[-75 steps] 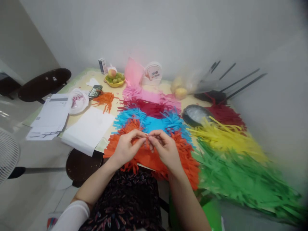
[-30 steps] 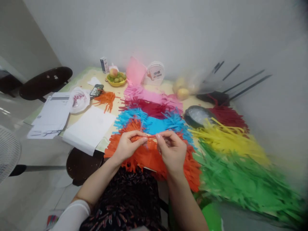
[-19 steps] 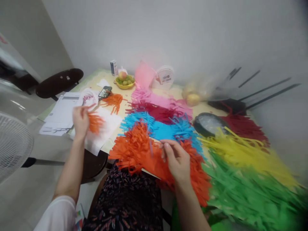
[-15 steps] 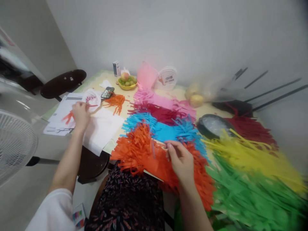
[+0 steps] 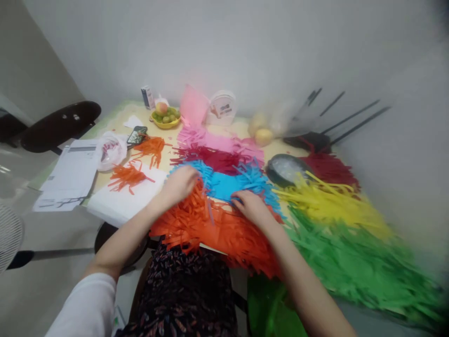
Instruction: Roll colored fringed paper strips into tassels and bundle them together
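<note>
My left hand (image 5: pixel 180 185) is closed over the left side of the fringes, where blue and orange strips meet; its fingertips are hidden, so what it grips cannot be seen. At the lower edge of the blue fringed paper (image 5: pixel 222 186) is my right hand (image 5: pixel 249 204), its fingers bent and a little apart, touching the paper. Nearest my body spreads the orange fringed paper (image 5: pixel 228 234), its strips hanging over the table's front edge. An orange paper tassel (image 5: pixel 129 176) lies on a white sheet (image 5: pixel 115 199) to the left. Another orange tassel (image 5: pixel 151 147) rests behind it.
Dark red fringe (image 5: pixel 213 159) and pink fringe (image 5: pixel 220 140) lie farther back. To the right spread yellow fringe (image 5: pixel 333 203), green fringe (image 5: pixel 351 257) and a dark round container (image 5: pixel 286 169). A phone (image 5: pixel 137 135), fruit bowl (image 5: pixel 166 124) and plastic bag (image 5: pixel 111 150) stand left; a fan (image 5: pixel 10 238) is beyond.
My left hand has let go of the orange tassel, now on the white sheet, and moved right to the fringes. My right hand has shifted onto the blue paper's edge. The view has turned right.
</note>
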Available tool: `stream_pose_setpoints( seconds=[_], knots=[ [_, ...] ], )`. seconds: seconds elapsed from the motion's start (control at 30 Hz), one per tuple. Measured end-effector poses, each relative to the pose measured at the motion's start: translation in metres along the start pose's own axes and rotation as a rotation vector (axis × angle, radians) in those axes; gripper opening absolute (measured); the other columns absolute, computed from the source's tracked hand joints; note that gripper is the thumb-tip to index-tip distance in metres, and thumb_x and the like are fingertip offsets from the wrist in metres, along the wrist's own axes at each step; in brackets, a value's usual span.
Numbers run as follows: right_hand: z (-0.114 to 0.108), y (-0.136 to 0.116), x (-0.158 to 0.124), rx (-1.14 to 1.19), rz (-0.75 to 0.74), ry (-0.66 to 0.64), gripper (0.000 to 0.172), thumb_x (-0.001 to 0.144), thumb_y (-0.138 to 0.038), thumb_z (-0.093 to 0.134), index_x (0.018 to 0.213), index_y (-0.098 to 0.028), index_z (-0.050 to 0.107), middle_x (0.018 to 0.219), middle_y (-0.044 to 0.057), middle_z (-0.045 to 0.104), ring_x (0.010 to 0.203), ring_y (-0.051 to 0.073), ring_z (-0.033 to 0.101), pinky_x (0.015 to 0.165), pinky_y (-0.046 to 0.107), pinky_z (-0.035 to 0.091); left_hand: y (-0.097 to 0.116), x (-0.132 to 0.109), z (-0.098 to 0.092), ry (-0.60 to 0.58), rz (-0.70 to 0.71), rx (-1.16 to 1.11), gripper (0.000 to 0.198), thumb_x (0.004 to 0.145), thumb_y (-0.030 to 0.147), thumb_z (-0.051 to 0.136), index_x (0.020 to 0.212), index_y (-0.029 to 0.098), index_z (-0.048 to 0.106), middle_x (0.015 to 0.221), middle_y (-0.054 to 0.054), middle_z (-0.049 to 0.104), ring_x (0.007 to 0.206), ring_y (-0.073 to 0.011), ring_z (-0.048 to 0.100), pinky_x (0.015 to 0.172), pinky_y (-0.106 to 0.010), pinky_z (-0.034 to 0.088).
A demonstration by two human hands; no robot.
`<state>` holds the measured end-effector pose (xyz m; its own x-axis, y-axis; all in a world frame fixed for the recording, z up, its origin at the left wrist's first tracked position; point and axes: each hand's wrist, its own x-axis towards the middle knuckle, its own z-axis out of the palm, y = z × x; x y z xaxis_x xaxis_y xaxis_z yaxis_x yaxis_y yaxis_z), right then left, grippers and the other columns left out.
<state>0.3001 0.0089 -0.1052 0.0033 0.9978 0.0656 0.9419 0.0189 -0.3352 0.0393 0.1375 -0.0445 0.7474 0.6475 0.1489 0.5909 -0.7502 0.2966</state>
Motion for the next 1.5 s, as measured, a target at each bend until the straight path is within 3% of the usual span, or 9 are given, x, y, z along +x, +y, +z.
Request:
stream_pose_setpoints(
  seconds=[0.03,0.07,0.13,0.27,0.4,0.67,0.8,1.03,1.5],
  knots=[
    [0.003,-0.001,0.003,-0.020,-0.011,-0.037,0.018,0.088,-0.016,0.056,0.100,-0.016,0.069,0.103,0.012,0.073,0.100,0.024,0.063,0.090,0.032,0.045,0.024,0.012,0.014,-0.120,0.165,-0.041,0.032,0.093,0.013,0.042,0.116,0.017,0.064,0.114,-0.012,0.065,0.108,-0.0221,0.059,0.096,-0.034,0.046],
    [0.005,-0.001,0.006,-0.042,-0.016,-0.069,0.020,0.086,-0.013,0.056,0.102,-0.015,0.068,0.105,0.013,0.071,0.102,0.025,0.061,0.091,0.032,0.044,0.044,0.024,0.030,-0.186,0.237,-0.054,0.029,0.092,0.014,0.046,0.113,0.018,0.066,0.109,-0.010,0.067,0.103,-0.0202,0.061,0.092,-0.030,0.048],
    [0.007,0.001,0.010,-0.085,-0.009,-0.112,0.023,0.085,-0.008,0.055,0.103,-0.013,0.067,0.108,0.016,0.069,0.103,0.026,0.059,0.092,0.033,0.042,0.070,0.044,0.059,-0.260,0.268,-0.017,0.026,0.090,0.013,0.049,0.109,0.013,0.067,0.107,-0.014,0.067,0.101,-0.0230,0.063,0.088,-0.032,0.050],
    [0.005,0.012,0.013,-0.113,0.026,-0.148,0.020,0.090,-0.009,0.049,0.096,-0.013,0.067,0.102,0.016,0.068,0.098,0.024,0.059,0.087,0.031,0.040,0.067,0.068,0.089,-0.310,0.210,0.070,0.024,0.085,0.013,0.056,0.103,0.003,0.068,0.110,-0.024,0.063,0.106,-0.0314,0.060,0.089,-0.040,0.050],
    [0.000,0.022,0.017,-0.072,0.057,-0.150,0.016,0.089,-0.011,0.052,0.094,-0.015,0.066,0.098,0.011,0.070,0.092,0.021,0.061,0.077,0.026,0.038,0.049,0.076,0.089,-0.360,0.203,0.087,0.032,0.079,0.021,0.067,0.106,0.005,0.069,0.113,-0.021,0.062,0.108,-0.0311,0.060,0.091,-0.037,0.049],
    [-0.009,0.027,0.029,-0.016,0.061,-0.177,0.006,0.082,-0.012,0.063,0.086,-0.016,0.067,0.086,0.007,0.071,0.078,0.018,0.060,0.065,0.025,0.034,0.043,0.092,0.082,-0.448,0.164,0.017,0.028,0.078,0.033,0.071,0.098,0.013,0.074,0.103,-0.012,0.071,0.093,-0.0217,0.066,0.083,-0.026,0.048],
    [-0.012,0.026,0.031,-0.004,0.063,-0.190,0.007,0.081,-0.011,0.063,0.082,-0.016,0.068,0.084,0.006,0.071,0.075,0.017,0.059,0.064,0.025,0.033,0.040,0.099,0.075,-0.492,0.146,-0.002,0.028,0.079,0.033,0.069,0.099,0.014,0.075,0.094,-0.009,0.075,0.084,-0.0205,0.067,0.078,-0.025,0.048],
    [-0.011,0.027,0.034,-0.018,0.107,-0.184,0.016,0.081,-0.011,0.065,0.095,-0.015,0.070,0.093,0.008,0.074,0.082,0.018,0.063,0.066,0.024,0.036,0.047,0.097,0.071,-0.500,0.122,0.028,0.043,0.073,0.040,0.074,0.108,0.015,0.073,0.106,-0.011,0.073,0.094,-0.0236,0.067,0.079,-0.025,0.049],
    [-0.011,0.027,0.034,-0.044,0.102,-0.197,0.006,0.080,-0.015,0.067,0.085,-0.017,0.070,0.085,0.005,0.072,0.077,0.017,0.061,0.061,0.024,0.031,0.040,0.109,0.067,-0.547,0.120,-0.025,0.034,0.075,0.039,0.072,0.100,0.016,0.076,0.094,-0.008,0.076,0.081,-0.0190,0.067,0.070,-0.022,0.044]
  ],
)
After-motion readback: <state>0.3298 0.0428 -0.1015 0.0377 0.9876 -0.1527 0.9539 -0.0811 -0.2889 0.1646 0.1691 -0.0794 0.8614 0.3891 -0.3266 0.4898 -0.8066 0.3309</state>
